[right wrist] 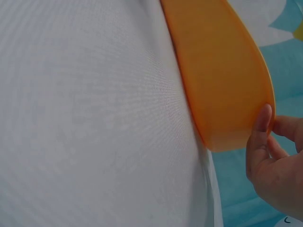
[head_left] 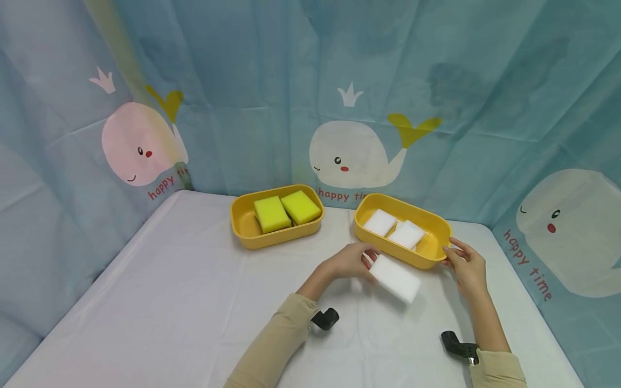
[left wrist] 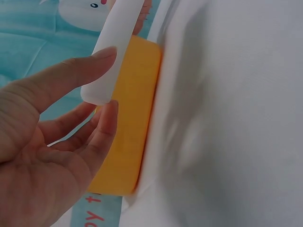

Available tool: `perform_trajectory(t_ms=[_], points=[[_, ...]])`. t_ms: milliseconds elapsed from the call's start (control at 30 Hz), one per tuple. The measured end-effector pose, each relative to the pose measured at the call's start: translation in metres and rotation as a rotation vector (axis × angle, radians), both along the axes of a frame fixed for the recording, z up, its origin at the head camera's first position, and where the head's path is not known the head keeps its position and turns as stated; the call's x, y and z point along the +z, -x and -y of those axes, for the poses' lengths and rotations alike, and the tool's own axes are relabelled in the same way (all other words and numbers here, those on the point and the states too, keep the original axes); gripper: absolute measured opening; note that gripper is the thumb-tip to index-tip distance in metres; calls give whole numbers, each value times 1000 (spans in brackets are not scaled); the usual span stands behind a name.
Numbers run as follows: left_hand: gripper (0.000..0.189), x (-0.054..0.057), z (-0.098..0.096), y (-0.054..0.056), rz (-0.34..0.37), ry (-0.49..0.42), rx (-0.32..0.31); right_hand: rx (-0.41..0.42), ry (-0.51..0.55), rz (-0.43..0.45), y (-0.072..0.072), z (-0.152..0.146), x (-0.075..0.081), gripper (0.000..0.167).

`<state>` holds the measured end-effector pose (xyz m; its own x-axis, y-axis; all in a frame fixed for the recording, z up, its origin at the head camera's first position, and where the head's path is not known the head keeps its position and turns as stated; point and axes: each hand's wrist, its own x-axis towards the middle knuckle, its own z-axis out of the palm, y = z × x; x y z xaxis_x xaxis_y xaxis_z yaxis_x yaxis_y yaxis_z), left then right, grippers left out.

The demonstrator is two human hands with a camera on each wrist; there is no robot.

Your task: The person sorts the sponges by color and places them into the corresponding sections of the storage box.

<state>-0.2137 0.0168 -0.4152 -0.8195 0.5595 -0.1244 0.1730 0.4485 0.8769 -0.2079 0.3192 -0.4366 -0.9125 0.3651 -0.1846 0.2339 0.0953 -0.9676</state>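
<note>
A white sponge block [head_left: 395, 278] is pinched at one end between the thumb and fingers of my left hand [head_left: 350, 262], held above the table in front of the right yellow tray [head_left: 395, 251]. In the left wrist view the sponge [left wrist: 112, 56] is seen edge-on, with the tray's side behind it. My right hand [head_left: 468, 268] grips the tray's rim at its right end. The right wrist view shows the thumb on the outside of the tray wall [right wrist: 222, 71]. Two white sponges [head_left: 406, 234] lie inside this tray, towards its left and middle.
Another yellow tray [head_left: 252, 242] stands to the left at the back, holding two yellow-green sponges [head_left: 272, 214]. A white cloth [head_left: 160, 302] covers the table. Behind and at both sides hangs a blue curtain [head_left: 242, 145] printed with whales.
</note>
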Motion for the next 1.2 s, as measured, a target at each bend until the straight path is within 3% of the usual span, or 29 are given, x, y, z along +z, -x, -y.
perform_trajectory(t_ms=[300,800,1200], points=[[62,8,-1,6,14,-17,31,-6,3,4,-1,0,1,60],[64,23,-3,18,-32,-41,47,-11,6,7,1,-1,-1,61],[64,30,-8,27,-41,0,74,-8,-18,1,2,-1,-2,60]])
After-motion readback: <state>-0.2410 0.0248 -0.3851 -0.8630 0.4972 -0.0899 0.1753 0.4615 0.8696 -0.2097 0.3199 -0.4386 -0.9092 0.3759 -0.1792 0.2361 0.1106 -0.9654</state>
